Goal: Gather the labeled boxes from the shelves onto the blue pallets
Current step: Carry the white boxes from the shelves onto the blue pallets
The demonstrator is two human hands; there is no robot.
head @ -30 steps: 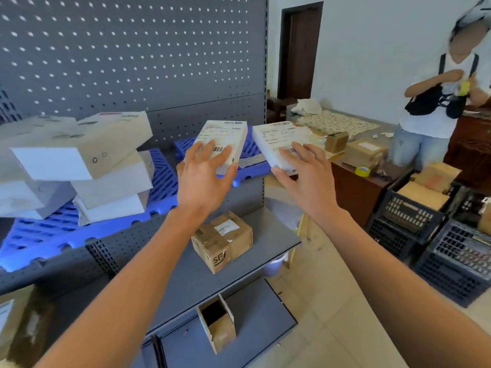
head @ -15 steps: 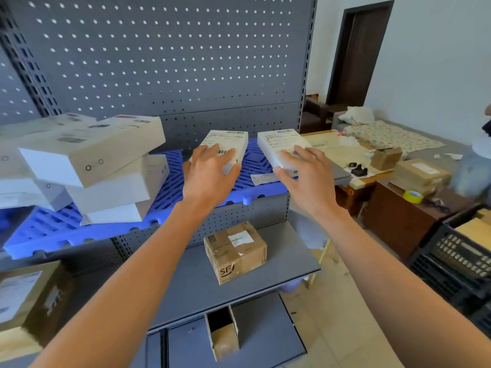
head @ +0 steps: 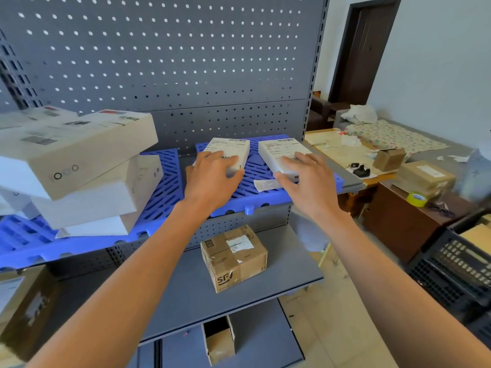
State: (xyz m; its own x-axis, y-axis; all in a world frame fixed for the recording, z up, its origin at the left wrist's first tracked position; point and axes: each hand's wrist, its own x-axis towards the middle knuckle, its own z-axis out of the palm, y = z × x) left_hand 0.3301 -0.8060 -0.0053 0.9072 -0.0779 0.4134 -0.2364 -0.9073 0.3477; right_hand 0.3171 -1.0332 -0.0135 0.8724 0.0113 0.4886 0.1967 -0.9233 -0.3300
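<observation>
two white labeled boxes (head: 231, 152) flat, blue pallet (head: 255, 192)

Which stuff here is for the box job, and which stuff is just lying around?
For the job:
- two white labeled boxes, left and right
- blue pallet
- brown labeled box on the shelf
- left hand, right hand

Just lying about:
- yellow tape roll
- black crate
- loose paper slip

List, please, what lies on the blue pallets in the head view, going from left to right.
Tilted stack of white boxes → white labeled box under the left hand → loose paper label → white labeled box under the right hand.
</observation>
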